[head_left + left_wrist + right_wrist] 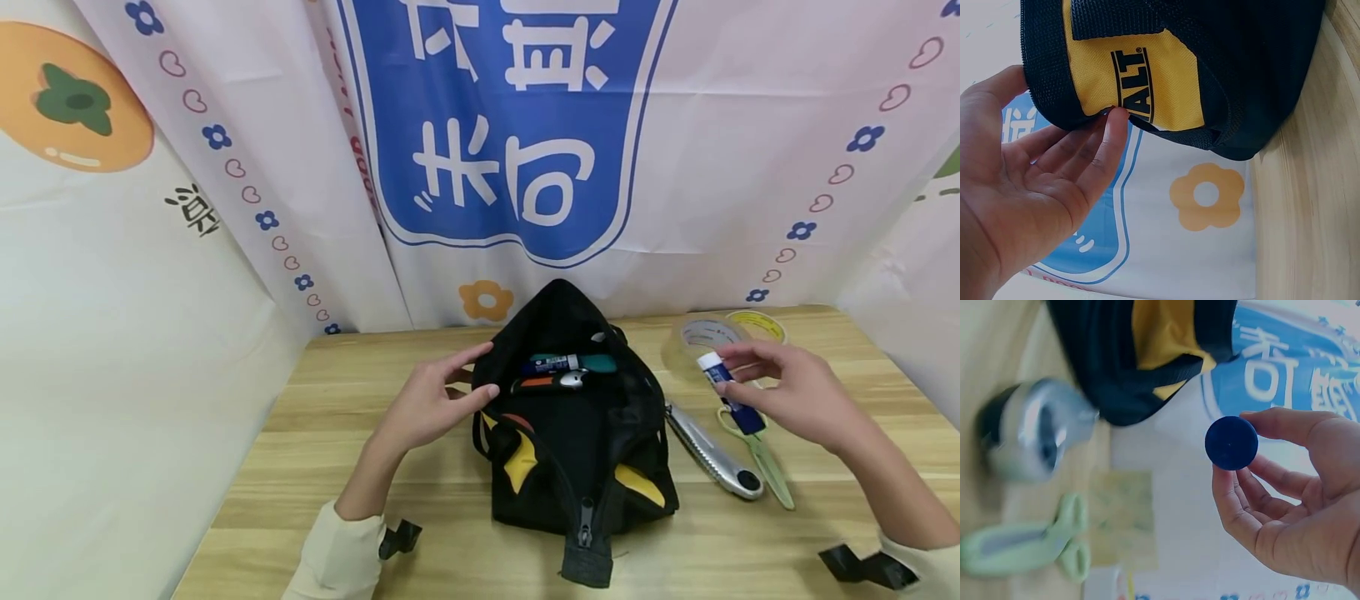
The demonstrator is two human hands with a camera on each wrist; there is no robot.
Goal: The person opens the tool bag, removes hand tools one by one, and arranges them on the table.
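A black tool bag [570,450] with yellow panels stands unzipped on the table. My left hand [438,400] holds the left edge of its opening; in the left wrist view, the fingers of that hand [1047,162] touch the yellow logo side and the thumb lies at the zipper edge. Inside the bag lie a dark blue tube [551,364], a teal item [597,363] and an orange-and-black tool [543,382]. To the right of the bag, my right hand [787,387] pinches a blue glue stick [738,408] with a white cap, tilted above the scissors.
Right of the bag lie a silver utility knife [712,454] and pale green scissors [771,467]. Behind them stand a clear tape roll [678,346] and a yellow-rimmed roll [765,321]. A printed cloth [697,183] hangs behind the wooden table [360,400].
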